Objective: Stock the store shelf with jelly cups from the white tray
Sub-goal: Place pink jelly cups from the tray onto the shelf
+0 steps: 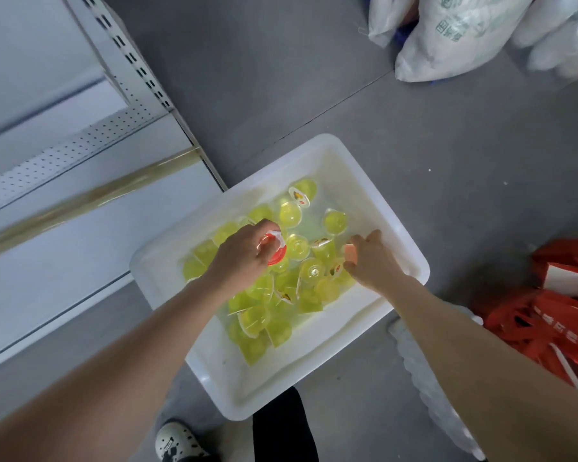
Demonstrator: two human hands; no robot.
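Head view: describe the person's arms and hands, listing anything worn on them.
Both arms are bare as far up as the frame shows: there is no sleeve on the left forearm or the right forearm. The left hand and right hand wear no gloves. No watch, bracelet or ring shows, though the picture is slightly soft.

A grey floor [281, 78] fills most of the view, crossed by a thin dark seam [347, 101]. At the left stands a white metal shelf [64, 261] with a slotted upright [131, 51] and a perforated back panel [64, 155]. White printed sacks [454, 31] lie at the top right, red bags [548, 315] at the right edge, and clear plastic wrap [424, 378] just below them. The light is even and soft.
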